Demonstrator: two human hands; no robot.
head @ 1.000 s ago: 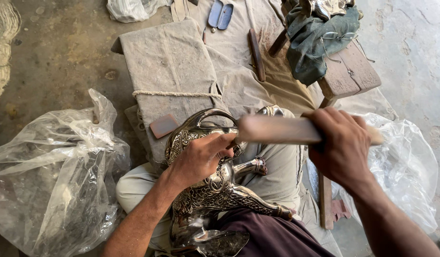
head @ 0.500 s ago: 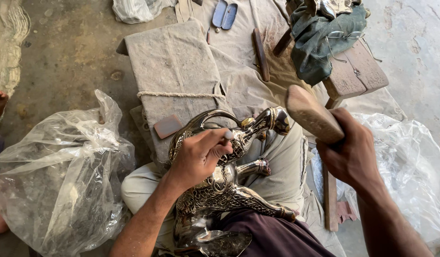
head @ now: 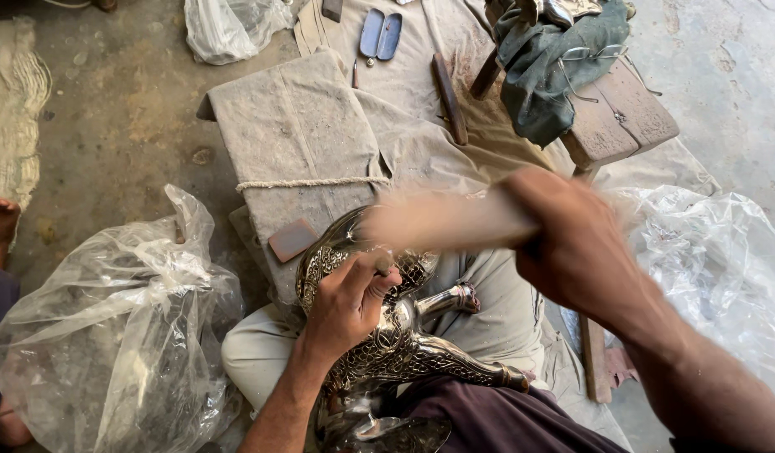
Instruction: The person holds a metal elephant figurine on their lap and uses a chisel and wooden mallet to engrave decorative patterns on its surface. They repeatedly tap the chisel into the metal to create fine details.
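Head view, looking down at lap.

Item 1: ornate silver metal vessel point(head: 387, 335), engraved body w/ curved spout pointing right, lies across the person's lap, lower centre of frame.

Item 2: left hand point(head: 350, 306), centre-low, fingers clenched round a small tool pressed against the vessel's upper body; tool mostly hidden, type can't tell.

Item 3: right hand point(head: 576, 243), right of centre, fingers wrapped tight on a pale wooden mallet point(head: 442, 220); mallet motion-blurred, head end toward centre frame, just above left hand.

Item 4: cloth-wrapped block point(head: 295, 134) tied w/ cord, upper centre-left, just beyond the vessel. Small reddish-brown flat piece point(head: 293, 240) at its lower edge.

Item 5: clear plastic bag point(head: 111, 335), crumpled, lower left, on the floor. Second clear plastic sheet point(head: 706, 277) at right edge.

Item 6: low wooden stool point(head: 626, 126), upper right, w/ dark green cloth point(head: 547, 75) heaped on it.

Item 7: open blue case point(head: 379, 35), top centre, on beige cloth.

Item 8: another person's bare foot point(head: 0, 226), left edge.
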